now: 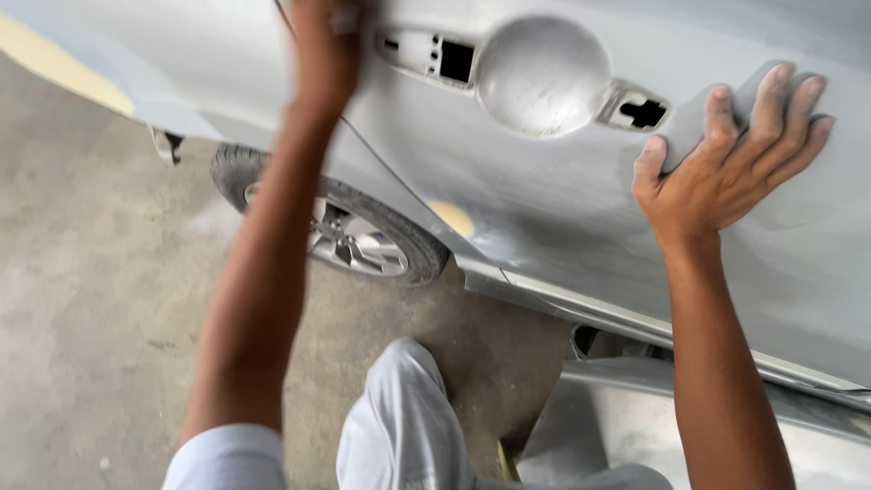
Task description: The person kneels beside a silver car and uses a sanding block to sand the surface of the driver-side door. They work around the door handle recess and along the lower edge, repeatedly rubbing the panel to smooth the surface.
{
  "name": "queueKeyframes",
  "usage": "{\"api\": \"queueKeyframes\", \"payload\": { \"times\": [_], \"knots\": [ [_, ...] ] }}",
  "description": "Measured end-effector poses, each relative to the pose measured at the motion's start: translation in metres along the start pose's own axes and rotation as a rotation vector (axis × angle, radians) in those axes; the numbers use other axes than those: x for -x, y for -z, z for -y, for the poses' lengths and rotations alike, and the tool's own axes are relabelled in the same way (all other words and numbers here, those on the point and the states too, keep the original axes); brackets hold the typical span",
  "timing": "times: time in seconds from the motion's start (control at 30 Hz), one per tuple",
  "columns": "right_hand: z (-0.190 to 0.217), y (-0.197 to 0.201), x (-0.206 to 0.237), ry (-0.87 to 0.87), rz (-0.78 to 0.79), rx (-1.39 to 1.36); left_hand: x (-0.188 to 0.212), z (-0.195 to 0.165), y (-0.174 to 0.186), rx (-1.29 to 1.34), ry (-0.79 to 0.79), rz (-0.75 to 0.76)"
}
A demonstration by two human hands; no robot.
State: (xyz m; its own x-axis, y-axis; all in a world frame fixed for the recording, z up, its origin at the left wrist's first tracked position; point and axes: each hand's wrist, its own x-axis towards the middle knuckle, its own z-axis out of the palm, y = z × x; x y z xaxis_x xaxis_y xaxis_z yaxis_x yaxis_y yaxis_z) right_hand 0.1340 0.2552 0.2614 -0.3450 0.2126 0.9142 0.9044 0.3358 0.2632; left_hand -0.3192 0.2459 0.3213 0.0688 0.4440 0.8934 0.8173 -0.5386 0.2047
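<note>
At twelve o'clock, grey primed car door [562,218] fills upper frame, surface matt, dusty. Round handle recess [542,74] at one o'clock, bare cut-outs either side. Right hand [726,172] at two o'clock, fingers spread flat, pressing grey sanding sheet [703,118] against door panel. Left hand [325,50] at eleven o'clock, up against door seam; blurred, finger state cannot be told. Wheel [349,238] with silver rim at ten o'clock. Concrete floor [91,299] below, stained grey. Person's knee in white trousers [404,417] at six o'clock.
</note>
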Motion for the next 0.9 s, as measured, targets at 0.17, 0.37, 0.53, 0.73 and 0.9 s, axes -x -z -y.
{"api": "queueKeyframes", "payload": {
  "times": [0.17,0.37,0.53,0.73,0.9],
  "knots": [
    [-0.002,0.006,-0.006,0.035,-0.008,0.011,-0.025,-0.092,-0.087,0.014,-0.477,-0.074],
    [0.006,-0.001,-0.001,-0.021,-0.034,0.007,0.004,0.006,0.054,0.046,-0.029,-0.081],
    [0.004,-0.002,0.001,-0.015,-0.034,0.019,-0.009,-0.060,-0.036,0.120,-0.156,0.035],
    [0.000,0.004,-0.001,0.042,-0.027,0.007,-0.010,-0.048,-0.024,-0.077,-0.308,0.132],
    [0.009,-0.004,0.003,-0.045,-0.047,-0.008,0.011,0.033,0.065,-0.016,-0.066,-0.099]
  ]
}}
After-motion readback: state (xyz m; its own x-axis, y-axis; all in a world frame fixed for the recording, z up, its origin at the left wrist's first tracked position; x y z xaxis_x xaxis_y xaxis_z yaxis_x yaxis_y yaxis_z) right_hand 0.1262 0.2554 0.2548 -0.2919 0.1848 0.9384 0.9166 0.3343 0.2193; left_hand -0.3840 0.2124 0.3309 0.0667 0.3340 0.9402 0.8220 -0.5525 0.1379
